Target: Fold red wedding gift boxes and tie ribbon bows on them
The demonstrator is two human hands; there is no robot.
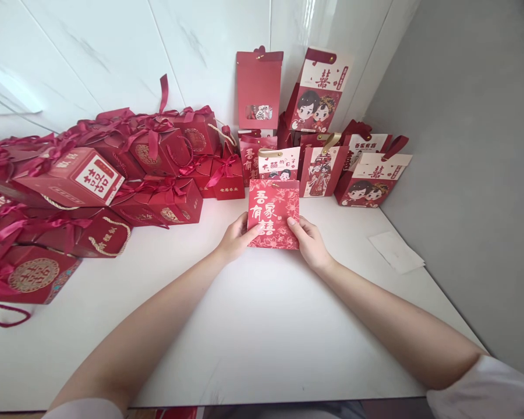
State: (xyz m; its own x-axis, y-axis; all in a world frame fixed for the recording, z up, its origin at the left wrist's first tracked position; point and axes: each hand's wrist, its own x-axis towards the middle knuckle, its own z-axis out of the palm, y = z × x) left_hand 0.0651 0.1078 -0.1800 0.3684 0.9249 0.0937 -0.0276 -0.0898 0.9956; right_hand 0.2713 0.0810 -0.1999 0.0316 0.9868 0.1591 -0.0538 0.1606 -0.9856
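Note:
A flat red paper bag (pixel 273 210) with gold characters and a floral print stands upright on the white table (pixel 253 326), just in front of me. My left hand (pixel 236 235) grips its lower left edge, fingers closed on it. My right hand (pixel 308 238) grips the lower right edge the same way, thumb on the front face. Both arms reach forward from the near edge.
A pile of red ribboned gift boxes (pixel 157 157) fills the left side up to the tiled wall. Upright red-and-cream bags with cartoon couples (pixel 318 93) stand behind the held bag. A white paper slip (pixel 395 251) lies at the right by the grey wall.

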